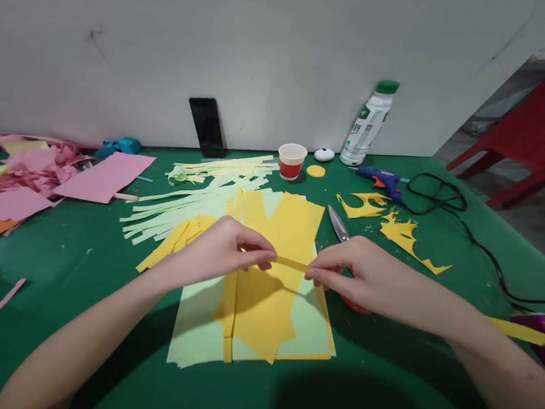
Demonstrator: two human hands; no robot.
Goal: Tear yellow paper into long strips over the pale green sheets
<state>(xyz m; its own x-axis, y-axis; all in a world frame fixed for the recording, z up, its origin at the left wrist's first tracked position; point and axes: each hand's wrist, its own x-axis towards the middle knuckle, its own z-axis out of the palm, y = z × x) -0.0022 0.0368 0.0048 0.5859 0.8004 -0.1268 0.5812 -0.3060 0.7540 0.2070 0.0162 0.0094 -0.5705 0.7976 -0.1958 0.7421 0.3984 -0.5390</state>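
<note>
Yellow paper strip [291, 264], pinched from both sides!
Left hand [233, 244] and right hand [350, 270] each grip it, centre frame, above yellow sheets [294, 225].

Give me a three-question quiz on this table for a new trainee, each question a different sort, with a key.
1. Multiple choice: what runs between the left hand and the right hand?
A) a pink sheet
B) a yellow strip
C) a black cord

2. True or false: in the picture, the cup stands between the phone and the bottle.

3. Fill in the blank: the tool partly hidden behind the right hand is a pair of ____.

Key:
1. B
2. True
3. scissors
</note>
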